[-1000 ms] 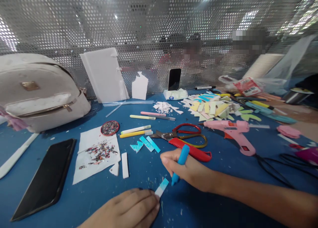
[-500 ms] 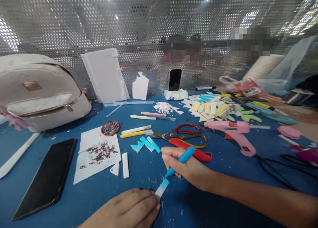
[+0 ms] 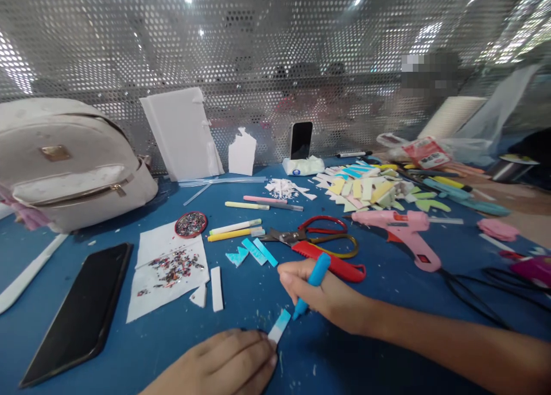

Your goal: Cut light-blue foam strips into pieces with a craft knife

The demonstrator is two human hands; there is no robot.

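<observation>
My right hand [image 3: 321,294] grips a blue marker [image 3: 310,284], tip down on a small white strip [image 3: 279,325] that is partly coloured blue. My left hand [image 3: 224,363] lies low in front, fingers together, pressing the near end of that strip onto the blue table [image 3: 241,303]. Blue-coloured strips [image 3: 255,251] lie just beyond the marker. Red-handled scissors [image 3: 314,234] and a red cutter [image 3: 331,260] lie right behind my right hand.
A black phone [image 3: 80,309] lies at the left beside white paper with glitter [image 3: 167,266]. A white bag [image 3: 64,165] stands far left. A pink glue gun [image 3: 400,231] and coloured foam pieces [image 3: 365,185] lie at the right. Perforated metal screen [image 3: 258,56] closes the back.
The marker has stroked back and forth over the strip's far end, tilting flatter and then upright again. My left hand has stayed on the strip.
</observation>
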